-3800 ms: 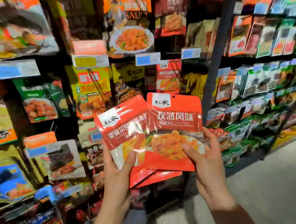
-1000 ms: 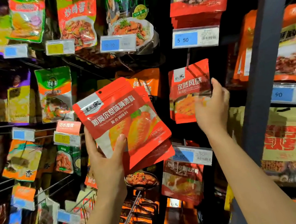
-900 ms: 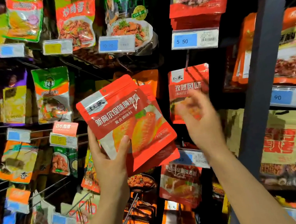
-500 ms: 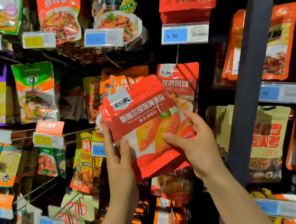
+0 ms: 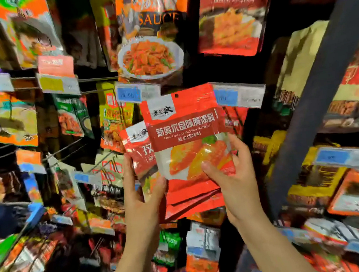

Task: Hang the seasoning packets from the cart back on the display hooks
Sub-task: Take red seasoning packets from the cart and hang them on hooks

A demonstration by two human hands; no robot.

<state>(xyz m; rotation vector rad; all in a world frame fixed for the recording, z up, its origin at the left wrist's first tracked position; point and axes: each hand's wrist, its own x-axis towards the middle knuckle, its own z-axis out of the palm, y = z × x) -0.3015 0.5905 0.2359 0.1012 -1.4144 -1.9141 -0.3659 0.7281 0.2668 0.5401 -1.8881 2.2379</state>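
Both hands now grip the red packets: the right hand (image 5: 237,174) pinches the New Orleans pickling packet (image 5: 187,139) — thumb in front, fingers behind — now pulled forward of the rest, while the left hand (image 5: 143,197) clamps the cumin packet (image 5: 139,153) behind it. Beyond, the blue price tag (image 5: 239,96) sits closer than half a second ago.

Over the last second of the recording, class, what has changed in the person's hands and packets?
The right hand left the hung cumin packet, came back and now grips the New Orleans packet, drawn right off the stack. The left hand still holds the remaining red packets.
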